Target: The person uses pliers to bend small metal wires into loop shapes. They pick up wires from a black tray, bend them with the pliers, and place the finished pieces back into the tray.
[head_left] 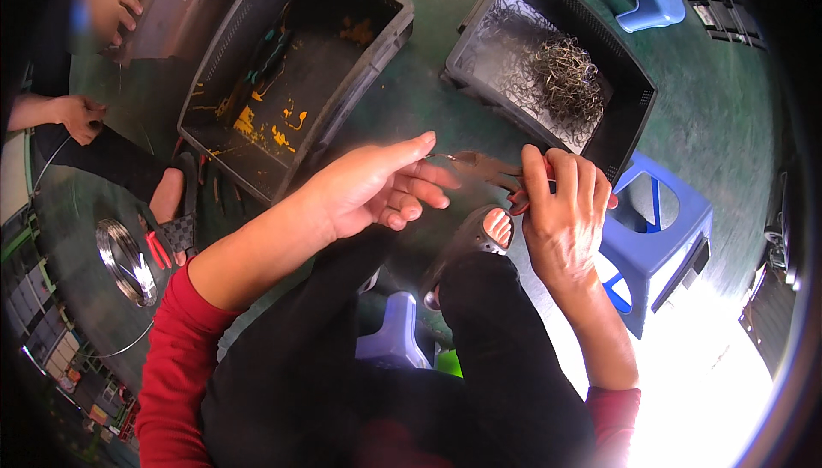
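Note:
My right hand (565, 211) is closed around a pair of pliers (484, 166) with red handles, partly hidden by the fingers. The dull metal jaws point left, toward my other hand. A short bit of thin wire (441, 156) shows at the jaw tips. My left hand (377, 184) is just left of it, thumb stretched out and fingers loosely bent and apart; I see nothing gripped in it. Beyond my right hand, a black crate (629, 117) holds a tangled heap of bent wire pieces (565, 78) on a pale lining.
Another black crate (364, 65), stained yellow, stands ahead on the left. A blue stool (676, 220) is at my right. On the green floor at left lie a wire coil (124, 262) and red-handled pliers (157, 248). Another person's hand (81, 119) is near a wire.

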